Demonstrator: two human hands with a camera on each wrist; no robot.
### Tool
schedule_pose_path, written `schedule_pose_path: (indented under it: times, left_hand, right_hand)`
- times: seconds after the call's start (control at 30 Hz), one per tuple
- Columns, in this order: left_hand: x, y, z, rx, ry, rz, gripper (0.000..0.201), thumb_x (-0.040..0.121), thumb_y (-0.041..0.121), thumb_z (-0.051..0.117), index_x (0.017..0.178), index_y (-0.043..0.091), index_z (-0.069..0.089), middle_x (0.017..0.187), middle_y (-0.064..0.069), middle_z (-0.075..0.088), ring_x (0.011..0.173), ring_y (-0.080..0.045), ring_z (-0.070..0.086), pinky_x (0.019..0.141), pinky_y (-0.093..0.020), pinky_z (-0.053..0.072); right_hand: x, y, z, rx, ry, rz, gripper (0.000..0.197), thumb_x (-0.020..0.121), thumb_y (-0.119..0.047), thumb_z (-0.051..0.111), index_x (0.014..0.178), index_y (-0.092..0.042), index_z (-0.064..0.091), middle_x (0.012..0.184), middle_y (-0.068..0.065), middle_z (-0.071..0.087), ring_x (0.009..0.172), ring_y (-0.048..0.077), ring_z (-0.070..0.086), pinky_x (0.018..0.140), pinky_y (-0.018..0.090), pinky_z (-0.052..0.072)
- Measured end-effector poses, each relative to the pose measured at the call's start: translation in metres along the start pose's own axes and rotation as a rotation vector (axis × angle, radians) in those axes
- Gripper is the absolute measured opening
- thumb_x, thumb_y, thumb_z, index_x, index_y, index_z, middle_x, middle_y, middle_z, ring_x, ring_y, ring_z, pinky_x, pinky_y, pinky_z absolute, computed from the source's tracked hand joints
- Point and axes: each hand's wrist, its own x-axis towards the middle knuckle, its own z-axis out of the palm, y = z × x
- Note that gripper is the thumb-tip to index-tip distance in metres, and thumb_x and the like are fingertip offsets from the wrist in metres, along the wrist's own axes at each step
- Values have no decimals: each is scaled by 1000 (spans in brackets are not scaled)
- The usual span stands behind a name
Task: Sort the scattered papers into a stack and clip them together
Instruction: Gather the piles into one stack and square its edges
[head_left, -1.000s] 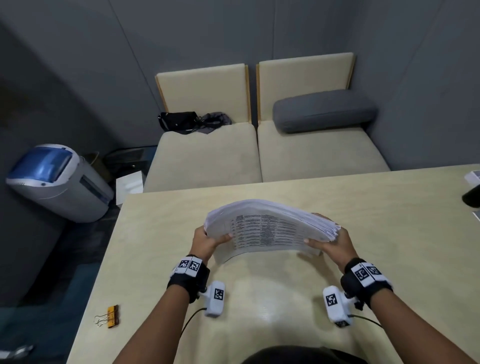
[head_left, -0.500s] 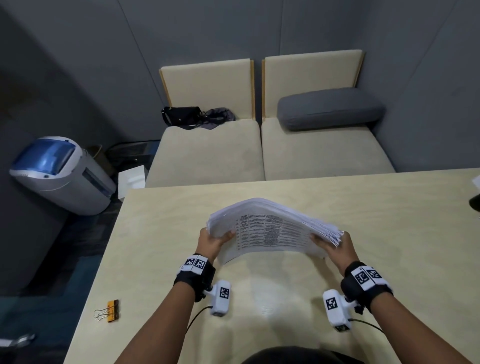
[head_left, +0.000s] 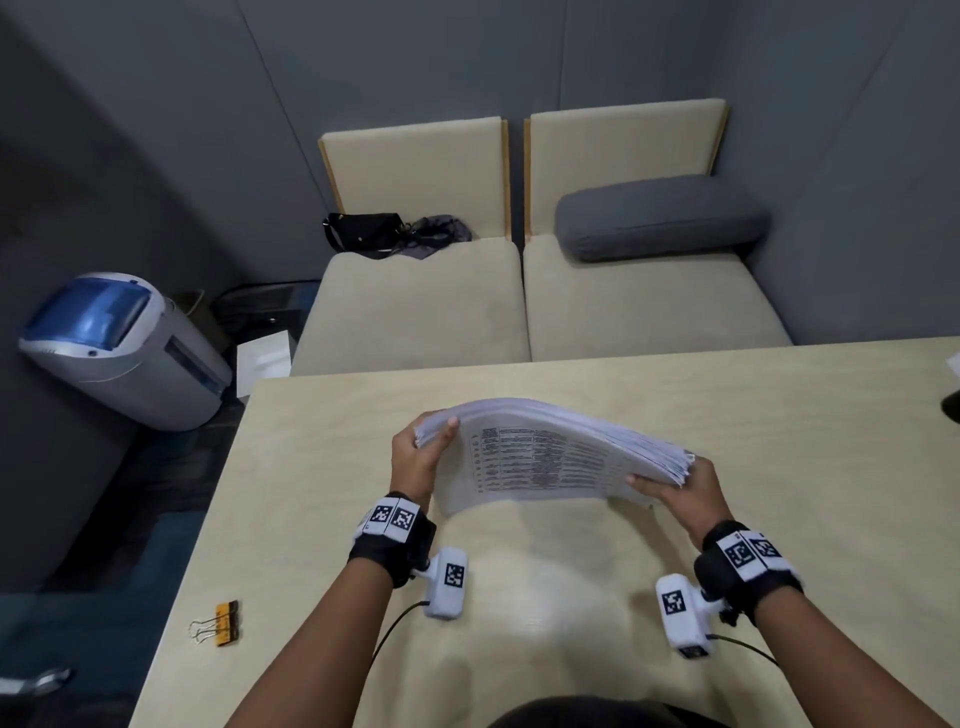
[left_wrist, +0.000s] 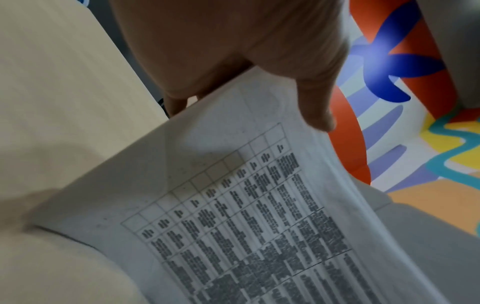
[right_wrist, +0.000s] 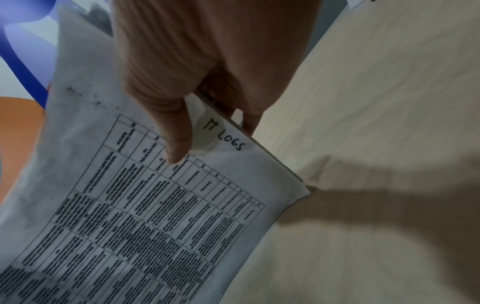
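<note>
2 hands hold the thick white stack of printed table sheets (head_left: 545, 452) above the pale wooden desk (head_left: 779, 415): the left hand (head_left: 415, 457) pinches its left short edge, the right hand (head_left: 680, 488) its right one, and the stack bows upward between them. The gathering looks done; I judge the squaring step is in hand. Next, the sheets need tapping level, then 1 hand must free itself for the orange binder clip (head_left: 221, 623), which lies well apart near the desk's left edge. Bare desk surrounds the stack.
</note>
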Motion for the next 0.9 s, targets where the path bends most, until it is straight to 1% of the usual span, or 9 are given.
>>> schedule_pose_path:
  times: [0.1,0.2,0.27,0.37,0.43,0.57,0.67,0.8,0.9]
  left_hand:
    - [7,2,8,46,127,18,28,79,43,69,70,16,66,65,10,63,63,-8,55,63,-21,43]
    - [14,-4,12,76,234,6,32,75,40,68,75,7,66,69,-3,65,64,-17,55,67,-32,45]
    - [15,-7,14,43,257,-1,40,75,42,63,69,2,59,63,-3,56,61,-19,47,65,-32,41]
    - [17,-8,16,55,301,-40,55,80,52,62,53,15,33,55,1,34,58,-19,32,59,-30,27]
    - [17,-6,17,81,363,-80,55,79,47,66,52,19,27,56,-1,31,59,-19,30,61,-31,25]
    - [17,-5,18,81,384,-41,53,84,45,64,52,18,32,55,2,33,58,-19,31,59,-29,26]
    - [14,-9,19,78,375,10,47,85,43,65,50,20,41,52,4,43,55,-18,39,55,-26,33]
    - [13,-10,21,107,421,11,38,82,29,69,53,16,47,54,2,47,55,-16,42,57,-26,35]
    - [13,-9,21,113,461,9,30,80,20,66,55,12,50,57,0,48,57,-16,41,61,-27,35]
  right_hand:
    - [-1,-2,4,36,2,-3,41,66,13,80,100,-5,67,71,-22,73,68,-7,68,63,9,51]
    - [-2,-4,6,57,1,-19,39,66,10,82,100,-4,68,75,-21,74,69,-6,68,66,9,52]
    - [-4,-7,7,83,7,-40,39,66,8,82,100,-3,69,76,-18,75,71,-2,68,68,10,52]
    - [-9,-14,9,156,1,-48,45,55,-22,91,94,-11,71,77,-15,76,73,4,69,65,11,52]
    - [-14,-21,11,205,15,-22,60,44,-44,94,91,-15,70,76,-14,76,71,4,70,60,11,52]
    - [-18,-30,17,325,83,-20,37,64,-38,75,92,-16,68,69,-10,73,64,3,67,52,11,49]
    - [-17,-34,21,314,138,-55,30,69,-34,71,92,-14,70,81,-1,69,63,-2,64,58,14,49]
    - [-10,-32,24,282,228,-25,34,65,-51,74,76,-19,73,75,0,67,69,14,61,67,29,46]
    - [-8,-31,28,274,310,31,35,63,-54,73,70,-20,71,72,1,65,69,21,58,66,31,44]
